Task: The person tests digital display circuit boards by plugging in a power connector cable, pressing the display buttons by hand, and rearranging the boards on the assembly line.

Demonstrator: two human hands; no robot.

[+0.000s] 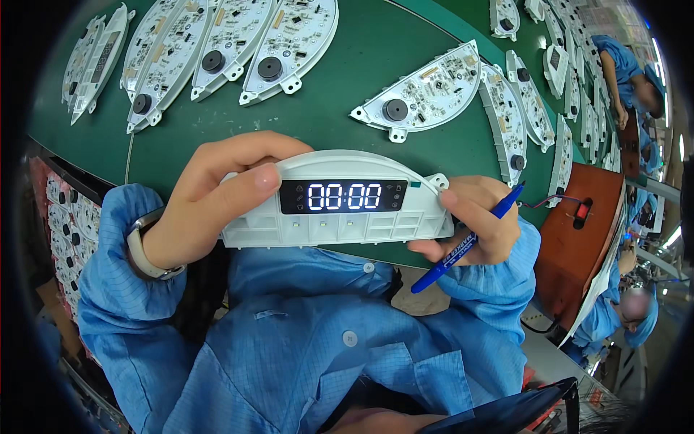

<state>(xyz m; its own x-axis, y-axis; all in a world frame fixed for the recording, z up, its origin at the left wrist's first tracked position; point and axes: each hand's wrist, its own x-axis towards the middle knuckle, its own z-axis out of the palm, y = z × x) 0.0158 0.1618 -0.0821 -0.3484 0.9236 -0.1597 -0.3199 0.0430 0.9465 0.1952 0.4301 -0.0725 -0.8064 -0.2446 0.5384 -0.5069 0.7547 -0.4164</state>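
Observation:
Between both hands I hold a white curved display module [340, 230], lifted above the green bench with its front facing up. Its dark display window [343, 197] is lit with white digits and small icons. My left hand [220, 192] grips the module's left end, thumb on the front near the window. My right hand [484, 220] pinches the right end by a mounting tab. A blue marker pen [448, 264] is also tucked among the right hand's fingers, slanting across them. What the fingers do behind the module is hidden.
Several white circuit-board modules with black round buzzers lie on the green bench [311, 119], one [426, 90] just beyond my hands. At right is a brown box [578, 239] with a red part and wires. Co-workers in blue [629, 79] sit farther right.

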